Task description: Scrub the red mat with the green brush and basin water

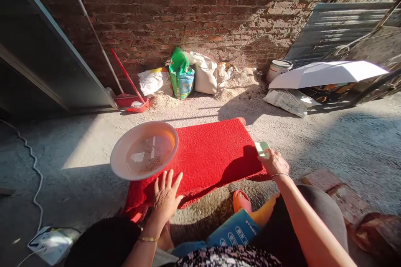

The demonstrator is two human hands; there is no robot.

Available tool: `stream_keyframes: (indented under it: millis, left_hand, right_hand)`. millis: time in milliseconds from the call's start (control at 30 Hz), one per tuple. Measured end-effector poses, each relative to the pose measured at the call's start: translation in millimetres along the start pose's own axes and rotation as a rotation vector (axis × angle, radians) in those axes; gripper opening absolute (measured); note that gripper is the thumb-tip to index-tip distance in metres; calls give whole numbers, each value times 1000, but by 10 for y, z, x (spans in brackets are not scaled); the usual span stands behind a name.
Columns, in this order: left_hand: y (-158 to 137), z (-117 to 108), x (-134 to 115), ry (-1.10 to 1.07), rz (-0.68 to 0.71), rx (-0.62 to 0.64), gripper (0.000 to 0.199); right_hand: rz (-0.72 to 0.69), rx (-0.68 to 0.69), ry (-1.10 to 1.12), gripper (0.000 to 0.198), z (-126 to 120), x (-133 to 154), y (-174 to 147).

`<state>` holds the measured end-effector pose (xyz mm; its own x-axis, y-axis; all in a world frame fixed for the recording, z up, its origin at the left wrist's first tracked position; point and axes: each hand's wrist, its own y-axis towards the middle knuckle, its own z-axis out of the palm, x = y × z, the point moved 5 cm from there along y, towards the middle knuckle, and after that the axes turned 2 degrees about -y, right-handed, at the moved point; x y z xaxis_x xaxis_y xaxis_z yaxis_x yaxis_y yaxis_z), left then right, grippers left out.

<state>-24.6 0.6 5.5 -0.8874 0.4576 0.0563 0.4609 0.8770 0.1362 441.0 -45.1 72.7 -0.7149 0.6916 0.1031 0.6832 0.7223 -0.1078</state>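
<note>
A red fabric mat (213,146) lies spread over a low support in front of me, its near edge hanging down. My left hand (166,195) rests with fingers spread on the mat's near left part, just below the basin. My right hand (274,162) is closed around a pale green block-like thing (262,148) at the mat's right edge; whether it is a brush or a soap bar, I cannot tell. A wide pale basin (120,156) stands on the mat's left end, with water and small grains at its bottom.
Against the brick wall (150,21) lean a red dustpan (138,106), a green bag (181,75) and a white sack (206,77), with gravel around them. At right, a white umbrella (328,73) covers things near a bucket (278,69). A power strip box (50,244) and cable lie left.
</note>
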Motion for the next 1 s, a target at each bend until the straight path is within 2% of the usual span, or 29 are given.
stream_keyframes:
  millis: [33, 100, 233, 300, 367, 400, 467, 533, 700, 800, 867, 900, 933, 1000]
  left_hand:
    - [0, -6, 1, -5, -4, 5, 76]
    - [4, -13, 11, -22, -17, 21, 77]
    - [15, -3, 46, -39, -25, 46, 75]
    - [17, 16, 57, -26, -15, 52, 73]
    - [14, 37, 63, -15, -9, 52, 73]
    - [12, 44, 64, -15, -10, 50, 73]
    - [5, 48, 62, -24, -16, 40, 74]
    - [-2, 40, 50, -37, -16, 28, 77]
    - [-10, 9, 28, -61, -20, 5, 79]
    - [-10, 4, 26, -70, -16, 0, 79]
    - [-14, 6, 27, -69, -13, -2, 80]
    - [-17, 7, 29, -68, -14, -4, 80]
    - [-21, 9, 32, -68, -15, -7, 80]
    - [-30, 20, 39, -68, -18, -11, 80]
  right_hand:
    - [19, -23, -6, 49, -35, -23, -1]
    - [-70, -42, 13, 49, -32, 236, -118]
    - [-529, 76, 92, 45, 207, 1497, -719]
    - [-711, 149, 117, 46, 336, 2082, -1032]
    - [-802, 200, 132, 48, 420, 2437, -1201]
    - [-813, 214, 136, 49, 440, 2512, -1212]
    - [-790, 220, 132, 49, 438, 2458, -1090]
    - [-698, 200, 114, 49, 382, 2161, -810]
    - [-225, 99, 66, 50, 105, 814, 33]
    - [-6, 34, 9, 53, -26, 194, 269]
    - [40, -12, -1, 54, -47, 114, 266]
    - [12, -26, 9, 54, -30, 201, 216]
    - [-56, -32, 27, 52, 6, 372, 136]
    - [-286, -17, 71, 47, 117, 908, -113]
